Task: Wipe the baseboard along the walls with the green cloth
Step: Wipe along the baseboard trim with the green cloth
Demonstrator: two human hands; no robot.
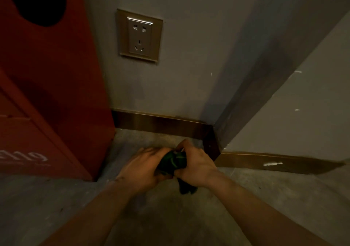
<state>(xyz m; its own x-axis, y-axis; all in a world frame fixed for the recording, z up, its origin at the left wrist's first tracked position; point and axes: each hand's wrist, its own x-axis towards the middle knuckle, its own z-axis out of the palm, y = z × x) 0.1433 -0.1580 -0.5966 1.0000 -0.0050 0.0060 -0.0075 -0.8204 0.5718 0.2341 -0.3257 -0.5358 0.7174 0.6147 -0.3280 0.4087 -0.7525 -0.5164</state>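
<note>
The green cloth (175, 162) is bunched between both hands, low over the floor; a dark corner of it hangs below my right wrist. My left hand (142, 168) grips its left side. My right hand (195, 165) grips its right side with the fingers curled over the top. A brass-coloured baseboard (161, 123) runs along the foot of the grey wall just beyond the hands. It turns around an outer wall corner and continues to the right (274, 162), where it carries white marks. Neither hand touches the baseboard.
A tall red cabinet (47, 84) stands against the wall on the left, covering the baseboard's left end. A metal wall socket (140, 35) sits above the baseboard. The floor (265, 198) is grey concrete.
</note>
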